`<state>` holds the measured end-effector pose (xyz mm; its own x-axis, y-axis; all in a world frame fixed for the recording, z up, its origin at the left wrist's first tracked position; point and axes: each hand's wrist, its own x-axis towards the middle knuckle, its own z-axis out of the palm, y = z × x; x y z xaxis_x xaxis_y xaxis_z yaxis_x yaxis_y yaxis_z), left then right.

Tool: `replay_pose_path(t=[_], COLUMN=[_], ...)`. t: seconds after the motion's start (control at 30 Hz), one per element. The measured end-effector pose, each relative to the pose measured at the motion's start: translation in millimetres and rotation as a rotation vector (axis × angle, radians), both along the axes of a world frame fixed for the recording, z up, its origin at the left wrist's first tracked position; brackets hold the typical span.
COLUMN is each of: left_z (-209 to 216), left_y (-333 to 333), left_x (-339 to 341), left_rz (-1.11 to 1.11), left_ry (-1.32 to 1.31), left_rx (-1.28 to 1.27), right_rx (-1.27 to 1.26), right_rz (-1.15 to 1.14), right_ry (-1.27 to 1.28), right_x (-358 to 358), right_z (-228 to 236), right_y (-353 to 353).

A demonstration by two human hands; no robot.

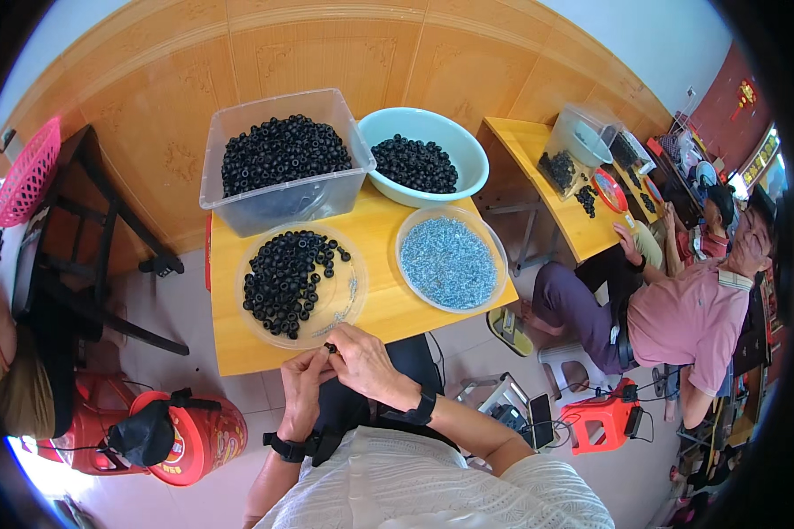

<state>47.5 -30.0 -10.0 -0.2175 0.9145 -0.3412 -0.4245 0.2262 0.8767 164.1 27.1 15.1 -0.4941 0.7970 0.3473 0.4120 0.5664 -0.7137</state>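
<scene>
My left hand (pixel 301 388) and my right hand (pixel 367 361) meet at the table's front edge, fingertips pinched together. Between them shows a small black ring-like part (pixel 331 347), partly covered by the fingers. Just beyond lies a round clear plastic tray (pixel 333 300) with a heap of similar black round parts (pixel 282 278). Small silvery pieces, perhaps screws, lie along its right side. To the right, a round tub (pixel 500 264) holds many small shiny silver-blue pieces (pixel 448 263), too small to make out exactly.
A clear plastic bin (pixel 282 208) and a light blue basin (pixel 472 167), both with black parts, stand at the back of the yellow table (pixel 375 309). Red buckets (pixel 212 436) are at the left. A person (pixel 679 313) sits at the right, near another yellow table (pixel 582 225) and a red stool (pixel 598 419).
</scene>
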Motion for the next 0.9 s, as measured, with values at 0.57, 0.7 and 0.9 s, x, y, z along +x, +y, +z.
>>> replay_pose_path(t=[0.57,0.7,0.9], left_z=[-0.7,-7.3,-8.2], left_y=[-21.4,-21.1,-22.0], left_x=[-48.0,-51.9,-53.9], left_rz=[0.181,0.188,0.192], left_ry=[-0.02,-0.01,-0.044], left_rx=[-0.036,-0.045,-0.02], right_rx=[0.344,0.13,0.023], right_rz=[-0.335,0.069,0.323], right_ry=[0.146,-0.041,-0.215], right_x=[33.4,-8.7,-57.2], right_z=[93.1,36.8,-9.7], right_y=[141.1,88.8,38.2])
